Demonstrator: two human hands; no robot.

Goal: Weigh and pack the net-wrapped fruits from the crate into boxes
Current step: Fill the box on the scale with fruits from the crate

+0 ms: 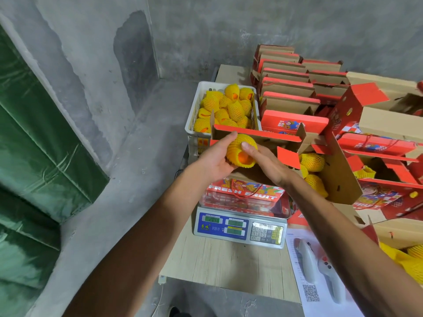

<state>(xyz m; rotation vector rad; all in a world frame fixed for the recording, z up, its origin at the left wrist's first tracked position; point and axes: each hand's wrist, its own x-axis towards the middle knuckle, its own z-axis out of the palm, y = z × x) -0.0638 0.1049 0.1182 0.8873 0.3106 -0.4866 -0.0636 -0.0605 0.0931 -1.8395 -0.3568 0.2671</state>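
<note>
I hold one net-wrapped fruit (241, 150), orange inside yellow foam net, between both hands above the open red box (334, 170) that stands on the scale (240, 227). My left hand (215, 159) cups it from the left and below. My right hand (267, 164) grips it from the right, thumb on top. Several wrapped fruits (312, 162) lie inside the box. The white crate (194, 110) behind the box holds several more wrapped fruits (229, 108). The scale's display is lit.
Stacks of red and brown folded boxes (290, 92) fill the table's back right. Other open boxes (389, 161) with fruit stand at right. A white handheld tool (318, 268) lies on a printed sheet (297, 277). Yellow foam nets (409, 259) sit at the right edge. Green tarp (34, 133) hangs at left.
</note>
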